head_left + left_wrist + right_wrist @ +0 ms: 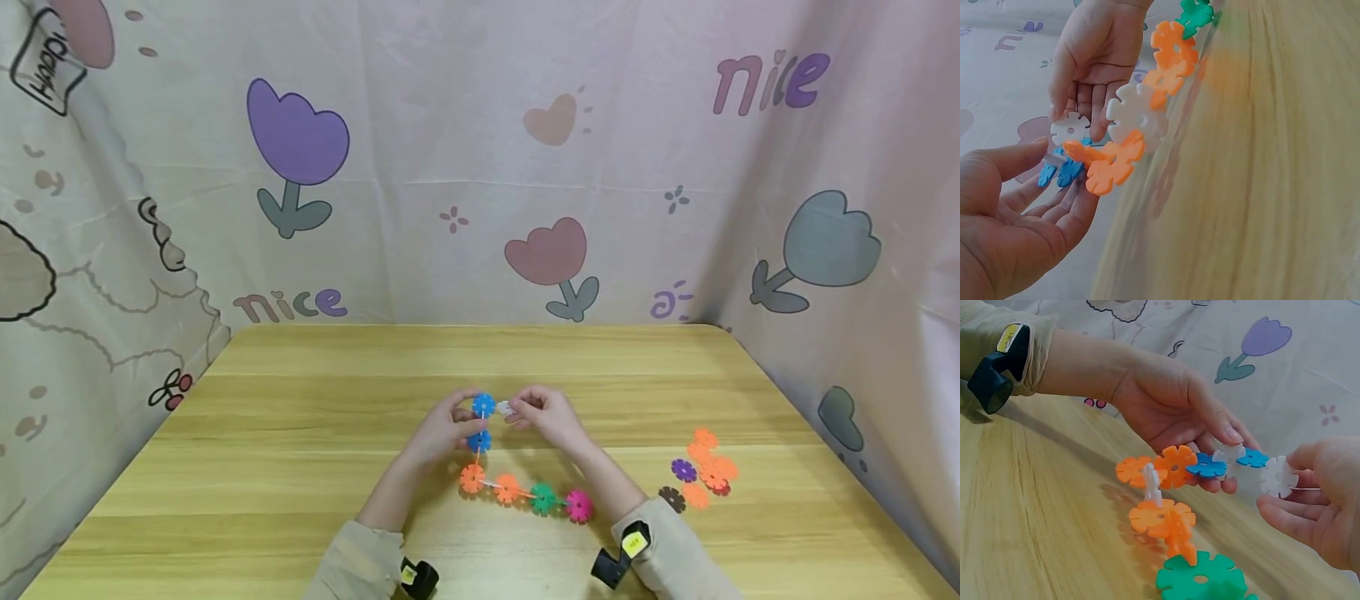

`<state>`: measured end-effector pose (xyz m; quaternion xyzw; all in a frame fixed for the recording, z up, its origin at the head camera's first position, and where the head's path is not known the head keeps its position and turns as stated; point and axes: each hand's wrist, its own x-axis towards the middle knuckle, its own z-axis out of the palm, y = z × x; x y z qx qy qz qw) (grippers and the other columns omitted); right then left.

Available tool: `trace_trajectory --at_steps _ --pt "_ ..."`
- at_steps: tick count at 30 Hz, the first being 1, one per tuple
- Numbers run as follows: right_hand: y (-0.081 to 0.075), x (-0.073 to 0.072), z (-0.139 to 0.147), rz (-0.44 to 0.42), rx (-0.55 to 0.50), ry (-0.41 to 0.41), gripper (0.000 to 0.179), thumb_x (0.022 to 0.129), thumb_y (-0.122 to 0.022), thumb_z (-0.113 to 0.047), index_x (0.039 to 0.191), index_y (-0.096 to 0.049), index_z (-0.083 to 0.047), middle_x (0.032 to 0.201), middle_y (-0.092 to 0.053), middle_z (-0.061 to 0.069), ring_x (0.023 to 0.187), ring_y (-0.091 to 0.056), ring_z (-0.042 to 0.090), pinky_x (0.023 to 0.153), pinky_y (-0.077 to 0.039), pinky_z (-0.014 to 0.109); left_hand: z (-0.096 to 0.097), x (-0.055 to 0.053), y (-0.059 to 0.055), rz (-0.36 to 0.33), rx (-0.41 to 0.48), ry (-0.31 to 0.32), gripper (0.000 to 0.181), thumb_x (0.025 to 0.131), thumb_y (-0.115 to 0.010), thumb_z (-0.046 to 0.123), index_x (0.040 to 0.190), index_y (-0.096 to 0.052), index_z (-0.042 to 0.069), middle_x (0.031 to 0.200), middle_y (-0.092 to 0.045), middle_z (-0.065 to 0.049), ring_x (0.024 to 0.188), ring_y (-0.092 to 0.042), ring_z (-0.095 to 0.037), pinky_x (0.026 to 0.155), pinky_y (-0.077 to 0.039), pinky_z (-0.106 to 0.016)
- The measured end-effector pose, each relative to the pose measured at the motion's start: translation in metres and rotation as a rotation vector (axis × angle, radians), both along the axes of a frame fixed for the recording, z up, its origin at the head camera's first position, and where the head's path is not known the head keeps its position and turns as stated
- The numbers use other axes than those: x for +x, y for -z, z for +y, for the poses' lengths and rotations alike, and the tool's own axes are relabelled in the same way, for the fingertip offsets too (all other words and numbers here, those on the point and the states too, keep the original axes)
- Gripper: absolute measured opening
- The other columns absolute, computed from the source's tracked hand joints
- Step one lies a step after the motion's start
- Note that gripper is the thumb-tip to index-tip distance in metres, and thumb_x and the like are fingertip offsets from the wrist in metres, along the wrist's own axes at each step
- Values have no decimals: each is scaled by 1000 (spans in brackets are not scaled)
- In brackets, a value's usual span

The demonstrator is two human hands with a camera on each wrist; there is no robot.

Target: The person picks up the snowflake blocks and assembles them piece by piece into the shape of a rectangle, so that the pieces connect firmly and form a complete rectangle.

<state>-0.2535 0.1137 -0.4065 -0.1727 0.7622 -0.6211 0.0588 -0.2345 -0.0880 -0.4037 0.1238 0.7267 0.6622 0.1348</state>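
A chain of interlocking snowflake discs runs over the table, with blue discs (483, 406) at its far end, then orange (472, 478), green (543, 498) and pink (579, 506) ones. White discs link some of them upright. My left hand (442, 429) grips the chain near the blue end, thumb and fingers around the white disc between the two blue ones. Between thumb and fingers my right hand (551, 417) pinches a loose-looking white disc (1279, 477), its edge right at the end blue disc (1252, 457). The left wrist view shows both hands close together there.
To the right lies a loose pile of orange discs (712, 475), with a purple disc (683, 470), a dark brown disc (672, 499) and a partly covered red one. The wooden table (300, 400) meets a patterned curtain (420, 125) at the back and sides.
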Motion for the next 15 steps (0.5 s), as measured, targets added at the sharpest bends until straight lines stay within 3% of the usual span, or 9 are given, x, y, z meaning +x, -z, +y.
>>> trace_trajectory --at_steps 9,15 --pt "-1 2 -2 -3 -18 -22 19 90 -60 -7 95 -59 11 88 -65 20 86 -63 38 77 -51 46 1 1 -1 -3 -6 6 46 91 -57 5 133 -40 -1 105 -59 -29 73 -61 -17 66 -52 -33" --pt "4 0 -2 -5 -30 0 20 89 -62 -9 94 -61 10 90 -65 21 80 -65 25 77 -52 43 1 1 -2 1 -17 11 44 90 -59 6 130 -42 -2 105 -59 -28 75 -62 -19 70 -53 -36"
